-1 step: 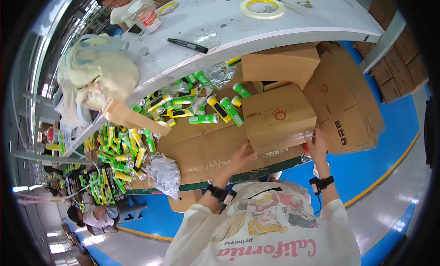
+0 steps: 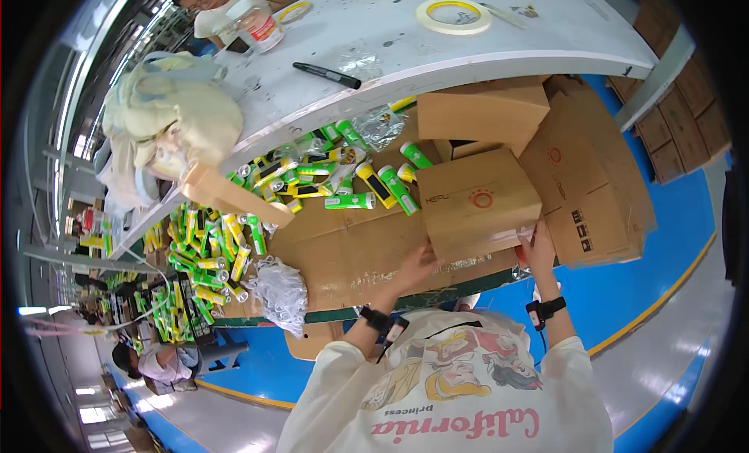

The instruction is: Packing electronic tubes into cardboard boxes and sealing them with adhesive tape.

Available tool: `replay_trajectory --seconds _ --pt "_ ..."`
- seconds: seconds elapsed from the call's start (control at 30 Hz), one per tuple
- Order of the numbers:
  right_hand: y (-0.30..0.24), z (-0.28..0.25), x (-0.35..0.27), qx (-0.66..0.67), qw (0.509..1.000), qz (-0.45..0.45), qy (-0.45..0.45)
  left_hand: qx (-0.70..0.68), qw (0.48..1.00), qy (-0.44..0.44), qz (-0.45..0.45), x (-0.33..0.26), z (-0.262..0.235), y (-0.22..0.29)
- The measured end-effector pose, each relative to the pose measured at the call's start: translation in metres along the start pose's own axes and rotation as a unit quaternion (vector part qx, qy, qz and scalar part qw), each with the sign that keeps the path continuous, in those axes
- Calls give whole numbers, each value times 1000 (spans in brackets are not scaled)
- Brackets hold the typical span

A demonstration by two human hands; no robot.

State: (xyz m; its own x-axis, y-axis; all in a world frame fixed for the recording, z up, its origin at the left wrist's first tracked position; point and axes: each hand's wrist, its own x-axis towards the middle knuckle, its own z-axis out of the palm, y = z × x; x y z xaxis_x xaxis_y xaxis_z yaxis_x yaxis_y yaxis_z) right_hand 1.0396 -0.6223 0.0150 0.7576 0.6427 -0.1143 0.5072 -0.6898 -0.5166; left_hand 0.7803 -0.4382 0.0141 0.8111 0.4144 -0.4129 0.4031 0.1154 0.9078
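Note:
A closed brown cardboard box [image 2: 476, 195] with a red printed mark stands on the cardboard-covered bench in front of me. My right hand [image 2: 538, 246] grips its near right corner, with thumb and fingers about the edge. A red thing [image 2: 521, 254] shows beside that palm, mostly hidden. A shiny pale strip runs along the box's lower near edge. At the near left corner is my left hand [image 2: 417, 267], slightly blurred, its fingers loosely stretched out and holding nothing visible. Whether it touches the box I cannot tell.
Many green and yellow flashlights [image 2: 211, 254] lie heaped left. White cords [image 2: 279, 291] sit at the bench's front. An open carton [image 2: 484, 113] and flattened cardboard [image 2: 585, 195] are behind and right. A raised shelf [image 2: 437, 67] holds tape [image 2: 452, 16] and a marker [image 2: 328, 75]. A person [image 2: 226, 8] sits beyond.
The whole view has shifted slightly, so everything appears a little further right and lower. My left hand has moved slightly at the box's near left corner; my right hand stays at the right corner.

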Motion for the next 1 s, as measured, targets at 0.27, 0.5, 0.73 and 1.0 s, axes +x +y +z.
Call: replay_trajectory --seconds 0.27,0.5,0.73,1.0 --pt "2 34 24 28 967 -163 192 173 960 216 40 4 22 -65" --pt "-50 8 -24 -28 931 -293 214 30 930 359 -72 -149 18 -149" --pt "-130 39 -48 25 888 -453 69 -283 688 616 -258 -308 95 -353" --pt "-252 128 -121 17 803 -593 -59 -363 683 457 -440 -405 216 -471"
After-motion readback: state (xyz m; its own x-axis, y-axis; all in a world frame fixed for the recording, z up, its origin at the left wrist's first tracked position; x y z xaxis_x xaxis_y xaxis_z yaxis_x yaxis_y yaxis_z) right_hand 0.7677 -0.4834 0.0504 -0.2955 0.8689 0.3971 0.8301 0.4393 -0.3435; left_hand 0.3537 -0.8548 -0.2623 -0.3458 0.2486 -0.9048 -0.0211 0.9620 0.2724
